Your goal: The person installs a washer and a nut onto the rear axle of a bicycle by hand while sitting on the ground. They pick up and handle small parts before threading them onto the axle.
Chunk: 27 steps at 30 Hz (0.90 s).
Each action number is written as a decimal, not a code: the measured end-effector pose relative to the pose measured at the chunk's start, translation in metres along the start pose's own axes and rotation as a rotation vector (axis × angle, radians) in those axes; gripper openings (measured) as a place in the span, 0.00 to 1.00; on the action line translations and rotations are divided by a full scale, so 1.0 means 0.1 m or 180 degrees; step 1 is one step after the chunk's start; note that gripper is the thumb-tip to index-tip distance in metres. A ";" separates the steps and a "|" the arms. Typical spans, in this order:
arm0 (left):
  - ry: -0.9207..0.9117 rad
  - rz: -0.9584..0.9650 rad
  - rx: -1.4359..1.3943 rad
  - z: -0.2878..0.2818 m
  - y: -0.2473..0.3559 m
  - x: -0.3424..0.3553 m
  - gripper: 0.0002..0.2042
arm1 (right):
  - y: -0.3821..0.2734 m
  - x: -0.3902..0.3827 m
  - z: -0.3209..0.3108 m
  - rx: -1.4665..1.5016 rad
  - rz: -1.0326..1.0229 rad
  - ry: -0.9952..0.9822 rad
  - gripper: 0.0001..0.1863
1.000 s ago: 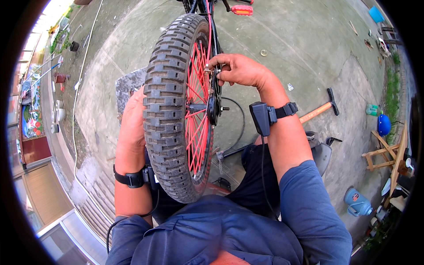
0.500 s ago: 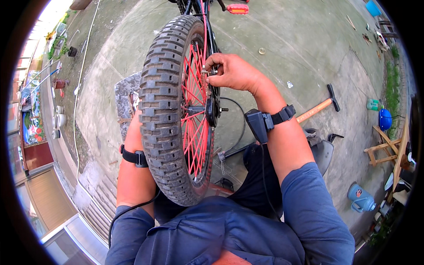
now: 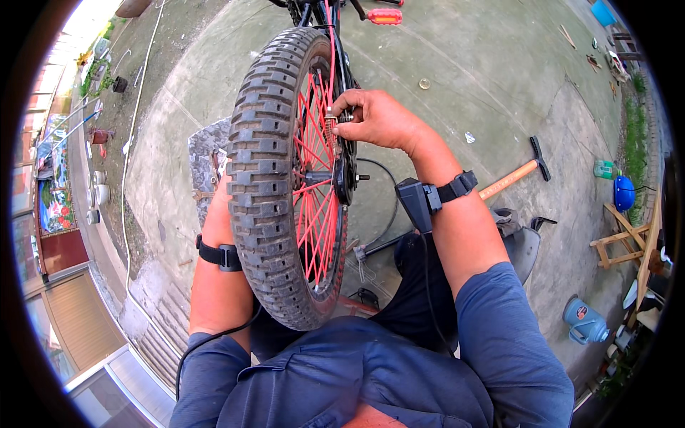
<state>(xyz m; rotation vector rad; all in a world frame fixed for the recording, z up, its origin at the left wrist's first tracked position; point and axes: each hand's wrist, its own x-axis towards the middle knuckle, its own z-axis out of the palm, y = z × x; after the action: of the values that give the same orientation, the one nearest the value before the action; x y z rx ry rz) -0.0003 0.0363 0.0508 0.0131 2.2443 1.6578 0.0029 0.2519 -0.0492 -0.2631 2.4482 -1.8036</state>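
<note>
Left hand (image 3: pixel 222 196) sits farther behind the tyre (image 3: pixel 262 178) than before, its grip impossible to tell — right hand (image 3: pixel 382 120) pinches the cable fitting (image 3: pixel 330 120).

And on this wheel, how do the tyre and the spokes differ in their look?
The tyre is dark grey to black, while the spokes are red. The tyre is wide and chunky, with a blocky tread; the spokes are thin and smooth-looking. The tyre curves around, whereas the spokes run straight. Both belong to the same wheel.
</note>
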 end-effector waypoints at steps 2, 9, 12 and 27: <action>-0.0053 0.0009 -0.0099 0.00 -0.01 0.03 0.11 | 0.02 0.00 0.00 0.0000 -0.0069 0.0072 0.15; -0.0413 0.0032 -0.1528 -0.35 -0.15 -0.02 0.15 | -0.13 0.03 0.04 -0.0242 0.0069 -0.0021 0.15; -0.0266 -0.0154 -0.1644 -0.69 -0.40 0.19 0.18 | -0.12 0.01 0.01 -0.0145 0.0216 -0.0004 0.16; -0.0248 -0.0243 -0.2723 -1.35 -0.76 -0.03 0.14 | 0.17 0.05 0.09 0.0521 0.0273 0.0063 0.11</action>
<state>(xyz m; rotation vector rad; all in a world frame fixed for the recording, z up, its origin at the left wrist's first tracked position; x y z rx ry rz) -0.0207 -0.1127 0.0152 -0.2098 1.3066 2.3694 -0.0015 0.2475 -0.0677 -0.1262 2.2695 -1.9635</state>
